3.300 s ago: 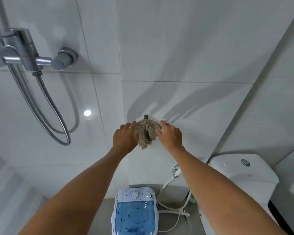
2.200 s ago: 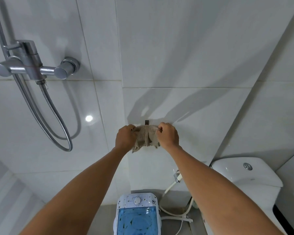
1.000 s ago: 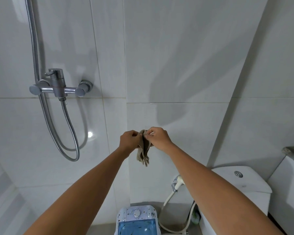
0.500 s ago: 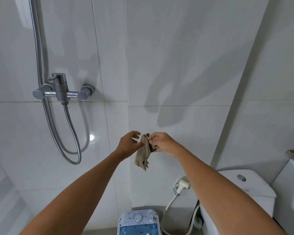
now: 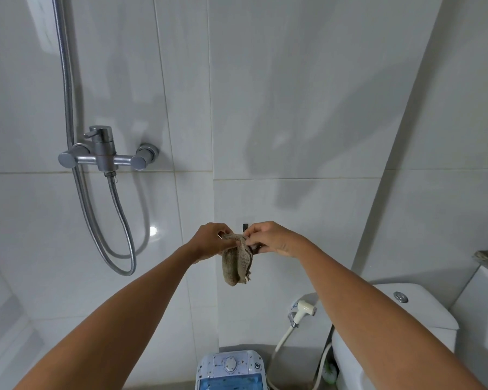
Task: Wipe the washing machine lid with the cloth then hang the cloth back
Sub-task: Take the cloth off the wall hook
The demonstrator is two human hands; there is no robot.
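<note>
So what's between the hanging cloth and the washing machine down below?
Only bare white wall tile, in the head view: the cloth, held by both hands, hangs directly above the washing machine.

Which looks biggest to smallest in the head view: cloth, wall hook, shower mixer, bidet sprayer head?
1. Shower mixer
2. Cloth, close behind, nearer the camera
3. Bidet sprayer head
4. Wall hook, mostly hidden by the hands

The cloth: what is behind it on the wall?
Behind the cloth a dark hook shows on white tile; both hands cover the rest.
</note>
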